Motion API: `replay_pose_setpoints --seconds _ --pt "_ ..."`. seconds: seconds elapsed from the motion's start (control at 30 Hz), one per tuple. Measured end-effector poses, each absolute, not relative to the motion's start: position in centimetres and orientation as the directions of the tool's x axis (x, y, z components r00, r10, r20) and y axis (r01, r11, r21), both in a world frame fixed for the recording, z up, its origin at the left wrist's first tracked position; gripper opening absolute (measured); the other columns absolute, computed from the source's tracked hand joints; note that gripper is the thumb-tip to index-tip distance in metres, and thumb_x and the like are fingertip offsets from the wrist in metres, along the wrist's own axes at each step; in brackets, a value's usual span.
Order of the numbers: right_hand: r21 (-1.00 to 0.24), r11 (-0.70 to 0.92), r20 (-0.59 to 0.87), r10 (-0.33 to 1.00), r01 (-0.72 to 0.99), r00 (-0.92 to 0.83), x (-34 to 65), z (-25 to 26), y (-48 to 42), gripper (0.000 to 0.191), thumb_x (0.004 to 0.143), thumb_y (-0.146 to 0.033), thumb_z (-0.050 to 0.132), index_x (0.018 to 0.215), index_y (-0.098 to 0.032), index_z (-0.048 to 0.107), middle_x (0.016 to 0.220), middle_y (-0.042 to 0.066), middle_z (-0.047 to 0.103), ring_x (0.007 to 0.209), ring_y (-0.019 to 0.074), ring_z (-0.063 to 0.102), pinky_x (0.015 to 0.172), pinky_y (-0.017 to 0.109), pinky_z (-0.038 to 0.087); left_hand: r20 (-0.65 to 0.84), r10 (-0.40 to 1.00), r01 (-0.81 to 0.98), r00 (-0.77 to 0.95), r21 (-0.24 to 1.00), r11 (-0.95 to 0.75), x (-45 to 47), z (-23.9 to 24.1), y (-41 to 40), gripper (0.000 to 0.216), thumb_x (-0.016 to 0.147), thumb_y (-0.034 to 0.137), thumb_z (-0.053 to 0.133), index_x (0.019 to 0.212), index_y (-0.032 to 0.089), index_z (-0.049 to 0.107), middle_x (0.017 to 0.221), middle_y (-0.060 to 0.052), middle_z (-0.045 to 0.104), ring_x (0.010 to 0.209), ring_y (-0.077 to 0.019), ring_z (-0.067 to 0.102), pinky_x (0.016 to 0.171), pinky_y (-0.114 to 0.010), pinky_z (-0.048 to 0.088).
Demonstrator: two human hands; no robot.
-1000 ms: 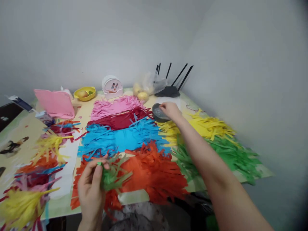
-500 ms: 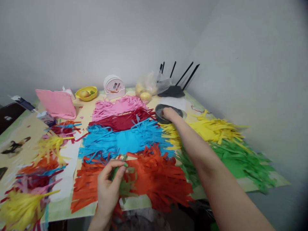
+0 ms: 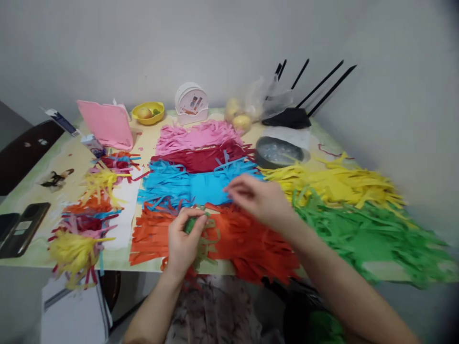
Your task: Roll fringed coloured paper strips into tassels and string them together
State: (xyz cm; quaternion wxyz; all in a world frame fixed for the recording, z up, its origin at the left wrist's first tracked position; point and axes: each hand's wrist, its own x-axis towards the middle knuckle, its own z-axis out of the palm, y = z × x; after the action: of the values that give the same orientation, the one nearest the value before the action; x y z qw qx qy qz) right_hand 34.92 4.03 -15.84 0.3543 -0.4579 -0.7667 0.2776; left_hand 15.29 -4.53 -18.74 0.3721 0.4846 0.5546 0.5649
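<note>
My left hand (image 3: 183, 243) is closed on a green fringed paper strip (image 3: 191, 223), with thin strands hanging below the fingers over the orange fringed paper (image 3: 224, 239). My right hand (image 3: 263, 197) is in the air over the blue fringed paper (image 3: 202, 188), to the right of the left one. Its fingertips are drawn together and a little blurred; what they hold, if anything, is too small to make out. Beyond it stands a dark grey bowl (image 3: 258, 155) with small clear, shiny contents.
Stacks of pink (image 3: 199, 136), dark red (image 3: 201, 161), yellow (image 3: 340, 184) and green fringed paper (image 3: 376, 239) cover the table. Finished-looking multicoloured tassels (image 3: 77, 243) lie left, near phones (image 3: 30, 229). Behind are a pink tablet case (image 3: 107, 124), yellow fruit bowl (image 3: 148, 119) and black router (image 3: 287, 118).
My right hand has come out of the grey bowl and back toward my left hand. The left hand keeps its hold on the green strip. The view has shifted, showing more of the floor.
</note>
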Motion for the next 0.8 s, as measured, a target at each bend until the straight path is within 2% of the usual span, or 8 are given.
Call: replay_pose_setpoints --seconds 0.1,0.27,0.47,0.6,0.8 --pt "-0.852 0.418 0.255 0.857 0.316 -0.449 31.2 -16.3 -0.7 0.009 0.085 -0.019 0.060 0.090 -0.023 0.067 0.084 0.001 0.078 0.073 0.0161 0.075 0.065 0.023 0.058 0.213 0.949 0.172 -0.231 0.969 -0.176 15.0 -18.5 -5.2 0.009 0.082 0.025 0.068 0.081 0.017 0.072 0.078 -0.003 0.069 0.077 -0.0162 0.064 0.076 -0.027 0.050" --pt "-0.963 0.243 0.174 0.891 0.118 -0.420 29.7 -16.4 -2.5 0.005 0.082 -0.023 0.067 0.087 -0.022 0.066 0.080 0.001 0.076 0.070 0.0152 0.074 0.064 0.023 0.060 0.310 0.927 0.282 -0.213 0.928 -0.246 14.3 -17.9 -6.5 0.007 0.085 0.023 0.067 0.081 0.018 0.071 0.077 -0.003 0.068 0.077 -0.0158 0.062 0.074 -0.026 0.049" --pt "-0.993 -0.018 0.032 0.912 -0.117 -0.410 29.0 -16.9 -3.7 0.021 0.081 -0.038 0.072 0.087 -0.019 0.065 0.069 0.002 0.073 0.059 0.0142 0.070 0.053 0.023 0.058 0.364 0.906 0.305 -0.215 0.907 -0.291 13.9 -17.6 -7.6 0.008 0.087 0.023 0.065 0.081 0.018 0.069 0.076 -0.002 0.066 0.074 -0.0150 0.061 0.071 -0.025 0.048" --pt "-0.989 -0.004 0.048 0.935 -0.146 -0.352 28.4 -17.1 -4.7 0.027 0.081 -0.044 0.072 0.086 -0.019 0.065 0.068 0.002 0.071 0.057 0.0137 0.068 0.053 0.024 0.058 0.377 0.905 0.326 -0.196 0.896 -0.302 13.7 -17.6 -8.1 0.008 0.087 0.021 0.064 0.080 0.019 0.068 0.074 -0.001 0.066 0.073 -0.0147 0.060 0.070 -0.025 0.047" --pt "-0.991 0.109 0.126 0.950 -0.075 -0.286 28.0 -17.5 -5.4 0.020 0.087 -0.040 0.065 0.087 -0.021 0.062 0.063 -0.001 0.066 0.052 0.0118 0.063 0.050 0.022 0.055 0.350 0.931 0.413 -0.104 0.867 -0.280 13.1 -17.1 -8.2 0.010 0.087 0.020 0.063 0.077 0.019 0.066 0.074 -0.001 0.067 0.073 -0.0153 0.060 0.071 -0.027 0.046"
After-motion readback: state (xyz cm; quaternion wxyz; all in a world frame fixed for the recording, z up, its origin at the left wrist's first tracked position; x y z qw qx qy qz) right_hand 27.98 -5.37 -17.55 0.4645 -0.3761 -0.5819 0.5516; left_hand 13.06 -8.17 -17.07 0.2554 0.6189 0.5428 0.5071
